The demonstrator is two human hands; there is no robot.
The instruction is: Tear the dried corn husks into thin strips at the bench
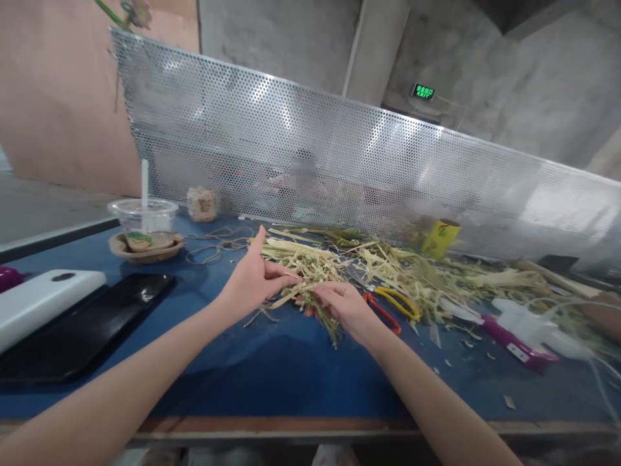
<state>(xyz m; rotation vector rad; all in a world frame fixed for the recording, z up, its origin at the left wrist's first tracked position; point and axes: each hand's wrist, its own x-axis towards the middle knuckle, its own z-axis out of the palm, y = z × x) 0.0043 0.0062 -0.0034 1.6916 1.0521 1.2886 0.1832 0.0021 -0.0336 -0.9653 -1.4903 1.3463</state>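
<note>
A loose bunch of dried plant stems (310, 262), pale yellow and green with frayed ends, is held between my two hands over the blue table. My left hand (250, 275) grips it from the left, thumb across the stems and index finger pointing up; its other fingers are partly hidden. From the right, my right hand (342, 304) pinches the frayed lower part between thumb and fingers. Beside the right hand lie scissors (398, 303) with one yellow and one red handle loop, their blades partly under plant scraps.
More dried plant scraps (388, 265) spread right. A yellow roll (440, 238), a purple-and-white power strip (519, 346) with cables, a black phone (87, 330), a white device (48, 301), a lidded cup with straw (144, 210), twine (218, 246) and a perforated metal screen (291, 142) surround the workspace.
</note>
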